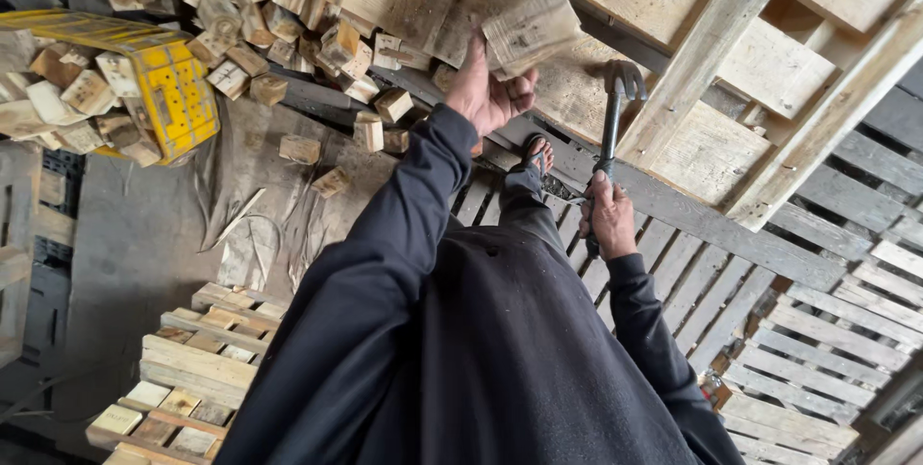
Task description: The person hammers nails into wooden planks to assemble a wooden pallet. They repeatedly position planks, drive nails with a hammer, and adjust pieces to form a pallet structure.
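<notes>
A: Item 1, hands?
B: Left hand [488, 90] closed on a wooden block [532, 23], raised above the pallet [740, 90]. Right hand [608, 220] wrapped round a claw hammer [615, 109], its head against the boards.
A: Progress?
B: Seemingly well along: 1 loose pile of blocks [240, 32] beside a yellow crate [168, 90]; several pallets look intact.
A: Surface, room?
B: Slatted pallet flooring [827, 330], stained concrete floor [135, 244], stacked timber [192, 369].

We count two hands: left hand [488, 90], right hand [608, 215]. One wooden block [532, 18] held up, one claw hammer [612, 124], one yellow crate [163, 75]. One sandalled foot [536, 152] visible. One heap of loose wood blocks [279, 32], too many to count. At least three pallets; one stack [187, 378] lower left.
</notes>
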